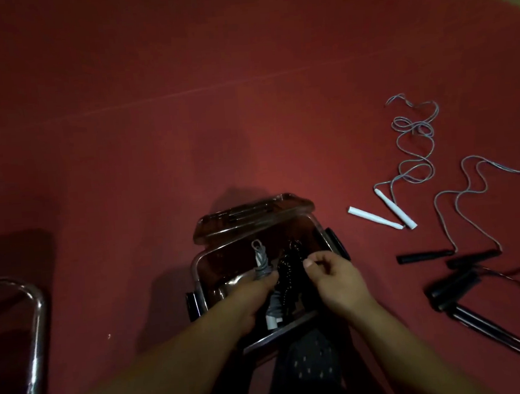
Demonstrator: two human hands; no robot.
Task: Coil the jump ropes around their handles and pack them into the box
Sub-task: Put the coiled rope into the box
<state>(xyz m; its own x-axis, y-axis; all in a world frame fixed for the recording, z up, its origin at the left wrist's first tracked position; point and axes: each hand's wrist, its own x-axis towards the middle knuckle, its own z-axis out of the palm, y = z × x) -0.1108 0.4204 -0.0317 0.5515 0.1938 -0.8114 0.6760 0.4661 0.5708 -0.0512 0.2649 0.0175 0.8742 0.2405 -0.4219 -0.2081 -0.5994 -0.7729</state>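
Both hands were down in the clear plastic box (pixel 312 220) on the red floor (pixel 155 143): left hand (pixel 254 293) gripping the grey coiled rope (pixel 261 266), right hand (pixel 333 276) pinching the black coiled rope (pixel 289 263). Two packed; a white-handled rope (pixel 384 212) and black-handled ropes (pixel 454 274) lay loose to the right, uncoiled.

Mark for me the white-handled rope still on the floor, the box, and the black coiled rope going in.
white-handled rope (pixel 395 208): head view, middle of one white handle.
box (pixel 195 264): head view, left rim.
black coiled rope (pixel 289 264): head view, wound section between the hands.
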